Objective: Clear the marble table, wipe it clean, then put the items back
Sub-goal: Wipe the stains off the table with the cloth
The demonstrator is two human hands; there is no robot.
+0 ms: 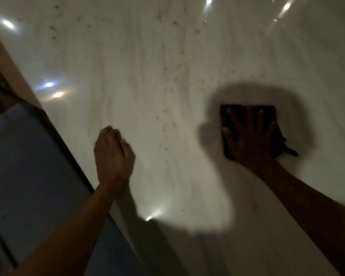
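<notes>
The white marble table (147,66) fills most of the view, glossy, with faint brownish specks and streaks down its middle. A dark folded cloth (233,111) lies flat on the marble at the right. My right hand (249,138) presses down on the cloth with its fingers spread wide. My left hand (113,156) rests on the marble near the table's left edge, fingers loosely curled, with nothing in it.
The table's left edge runs diagonally from upper left to lower middle. Beyond it sits a blue-grey chair seat (28,166) with a dark frame. Bright light reflections dot the marble. My shadow covers the lower part.
</notes>
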